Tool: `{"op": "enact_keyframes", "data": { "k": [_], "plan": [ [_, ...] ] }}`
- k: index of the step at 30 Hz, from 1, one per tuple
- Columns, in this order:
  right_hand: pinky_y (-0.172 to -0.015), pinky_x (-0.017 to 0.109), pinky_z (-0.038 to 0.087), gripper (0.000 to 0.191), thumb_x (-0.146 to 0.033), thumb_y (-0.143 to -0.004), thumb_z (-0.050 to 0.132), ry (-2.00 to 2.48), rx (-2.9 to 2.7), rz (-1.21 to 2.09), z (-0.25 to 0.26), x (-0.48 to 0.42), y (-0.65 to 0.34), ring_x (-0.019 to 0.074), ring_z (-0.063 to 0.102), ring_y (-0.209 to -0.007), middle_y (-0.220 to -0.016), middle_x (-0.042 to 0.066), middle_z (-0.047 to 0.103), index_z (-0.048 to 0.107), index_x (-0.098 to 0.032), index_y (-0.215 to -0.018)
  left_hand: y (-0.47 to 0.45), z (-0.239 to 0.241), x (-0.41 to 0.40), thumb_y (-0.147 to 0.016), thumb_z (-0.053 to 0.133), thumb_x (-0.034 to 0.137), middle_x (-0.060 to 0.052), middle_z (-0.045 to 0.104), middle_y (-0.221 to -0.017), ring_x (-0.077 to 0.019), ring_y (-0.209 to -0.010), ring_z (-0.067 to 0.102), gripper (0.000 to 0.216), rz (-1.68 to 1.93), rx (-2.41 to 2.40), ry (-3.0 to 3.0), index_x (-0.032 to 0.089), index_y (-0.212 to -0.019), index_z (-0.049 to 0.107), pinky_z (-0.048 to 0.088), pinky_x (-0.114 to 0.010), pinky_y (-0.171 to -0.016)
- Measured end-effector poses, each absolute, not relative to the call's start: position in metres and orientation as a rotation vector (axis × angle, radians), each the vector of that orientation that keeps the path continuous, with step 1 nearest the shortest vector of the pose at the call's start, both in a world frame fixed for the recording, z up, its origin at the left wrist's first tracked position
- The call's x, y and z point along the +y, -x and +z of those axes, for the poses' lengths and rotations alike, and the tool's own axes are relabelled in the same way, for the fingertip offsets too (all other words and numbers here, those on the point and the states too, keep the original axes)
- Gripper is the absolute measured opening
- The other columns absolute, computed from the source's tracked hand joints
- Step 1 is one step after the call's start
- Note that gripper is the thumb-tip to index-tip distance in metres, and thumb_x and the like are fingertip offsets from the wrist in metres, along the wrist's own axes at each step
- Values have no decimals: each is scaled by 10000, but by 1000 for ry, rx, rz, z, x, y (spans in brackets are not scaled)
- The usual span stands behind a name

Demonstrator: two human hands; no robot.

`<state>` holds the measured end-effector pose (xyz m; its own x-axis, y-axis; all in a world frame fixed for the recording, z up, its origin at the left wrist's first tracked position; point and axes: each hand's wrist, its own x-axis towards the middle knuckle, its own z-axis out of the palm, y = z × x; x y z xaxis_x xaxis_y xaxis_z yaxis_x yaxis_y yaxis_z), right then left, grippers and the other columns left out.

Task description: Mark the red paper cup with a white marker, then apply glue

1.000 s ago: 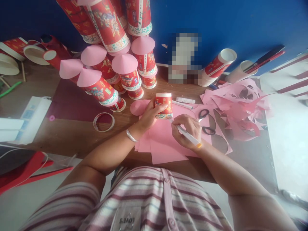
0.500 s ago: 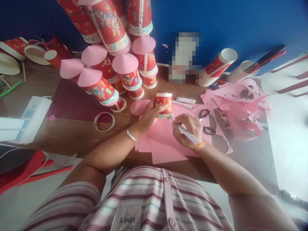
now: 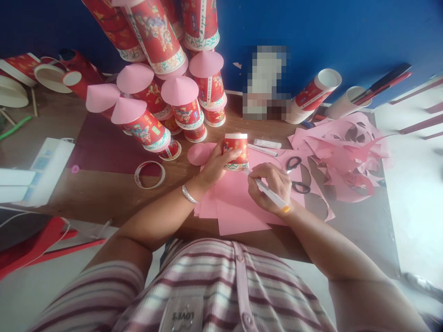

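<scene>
A red patterned paper cup [image 3: 236, 150] with a white band at its lower end is gripped by my left hand [image 3: 215, 167], fingers wrapped round its side. Green and orange marks run along that white band. My right hand [image 3: 270, 186] closes round a white marker pen [image 3: 273, 195] with an orange end, its tip at the cup's lower edge. Beneath both hands lie sheets of pink paper [image 3: 238, 210]. Scissors with black handles [image 3: 300, 187] rest just right of my right hand. A pink paper cone [image 3: 200, 154] lies left of the cup.
Stacked red cups with pink cone tops [image 3: 180, 92] stand at the back left. A paper ring [image 3: 150, 175] lies on the table [image 3: 114, 198]. Pink paper scraps [image 3: 349, 157] are heaped at right, before a cup holding pens [image 3: 349, 102]. Another marker [image 3: 263, 150] lies behind my hands.
</scene>
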<state>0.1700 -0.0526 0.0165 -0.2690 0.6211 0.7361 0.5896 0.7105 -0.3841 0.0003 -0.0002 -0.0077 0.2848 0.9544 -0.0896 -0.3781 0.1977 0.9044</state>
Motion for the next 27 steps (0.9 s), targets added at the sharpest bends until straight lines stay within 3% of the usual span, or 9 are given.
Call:
{"op": "enact_keyframes", "data": {
  "k": [8, 27],
  "plan": [
    [-581, 285, 520, 209, -68, -876, 581, 928, -1972, 49, 17, -52, -170, 150, 632, -586, -699, -36, 637, 528, -262, -935, 0, -6, -1, -894, 744, 364, -21, 689, -897, -227, -878, 693, 211, 1076, 837, -919, 235, -1003, 619, 549, -413, -821],
    [-587, 291, 524, 215, -61, -886, 587, 897, -1985, 84, 18, -52, -171, 153, 631, -590, -704, -29, 641, 524, -257, -946, -1, -3, -1, -903, 745, 310, 9, 664, -822, -141, -754, 656, 183, 1102, 783, -905, 204, -986, 620, 562, -314, -744]
  ]
}}
